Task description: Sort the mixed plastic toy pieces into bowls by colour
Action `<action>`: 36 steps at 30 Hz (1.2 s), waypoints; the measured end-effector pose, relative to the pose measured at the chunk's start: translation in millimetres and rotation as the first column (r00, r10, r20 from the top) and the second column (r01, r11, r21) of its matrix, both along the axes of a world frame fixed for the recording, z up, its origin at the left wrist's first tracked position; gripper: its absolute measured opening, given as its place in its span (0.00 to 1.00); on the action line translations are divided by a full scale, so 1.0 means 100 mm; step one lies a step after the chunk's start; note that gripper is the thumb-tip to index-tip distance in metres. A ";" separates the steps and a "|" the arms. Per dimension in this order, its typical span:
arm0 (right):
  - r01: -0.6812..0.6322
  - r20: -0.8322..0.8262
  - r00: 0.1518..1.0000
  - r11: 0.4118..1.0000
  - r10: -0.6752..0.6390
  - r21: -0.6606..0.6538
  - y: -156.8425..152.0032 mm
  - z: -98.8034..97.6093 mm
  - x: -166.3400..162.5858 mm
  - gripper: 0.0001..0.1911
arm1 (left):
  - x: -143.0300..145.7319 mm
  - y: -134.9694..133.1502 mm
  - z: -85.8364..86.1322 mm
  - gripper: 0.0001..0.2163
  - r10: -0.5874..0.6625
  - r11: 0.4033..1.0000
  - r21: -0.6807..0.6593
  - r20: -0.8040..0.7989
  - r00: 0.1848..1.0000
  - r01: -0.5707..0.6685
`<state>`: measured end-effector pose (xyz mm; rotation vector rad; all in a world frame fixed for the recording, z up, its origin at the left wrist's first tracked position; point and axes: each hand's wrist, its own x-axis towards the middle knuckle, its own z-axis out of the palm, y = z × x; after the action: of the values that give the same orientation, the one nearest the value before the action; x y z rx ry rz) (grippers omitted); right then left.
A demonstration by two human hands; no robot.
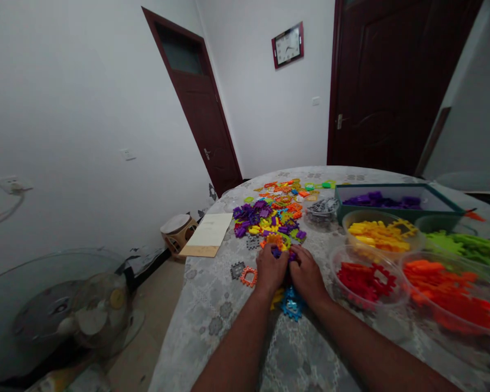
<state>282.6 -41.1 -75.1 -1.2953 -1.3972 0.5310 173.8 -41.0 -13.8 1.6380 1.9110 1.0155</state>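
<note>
My left hand (270,268) and my right hand (308,273) are close together over the table, fingers curled inward. Between the fingertips show bits of purple plastic building pieces (276,252); my hands cover most of them, so whether they are joined cannot be seen. Just beyond my fingers lie an orange piece (273,239) and a mixed heap of purple, yellow and green pieces (265,220). Under my wrists rests a blue gear-shaped piece (292,305), with a yellow piece (276,299) beside it. Left of my left hand are an orange square frame piece (249,276) and a grey one (237,270).
Clear bowls on the right hold red pieces (365,283), orange pieces (449,294), yellow pieces (378,235) and green pieces (461,245). Behind them stands a dark green box (441,196) with purple pieces. A notepad (210,231) lies at the table's left edge.
</note>
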 end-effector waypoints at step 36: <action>-0.063 -0.255 0.964 0.996 0.075 0.058 -0.02 0.29 -0.02 0.18 | 0.03 -0.11 0.11 0.18 -0.147 0.986 0.151 0.552 0.821 0.075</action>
<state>280.7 -43.5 -46.5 -1.0980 -1.2337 0.6828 177.3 -51.8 -2.8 1.2892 1.3630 1.4016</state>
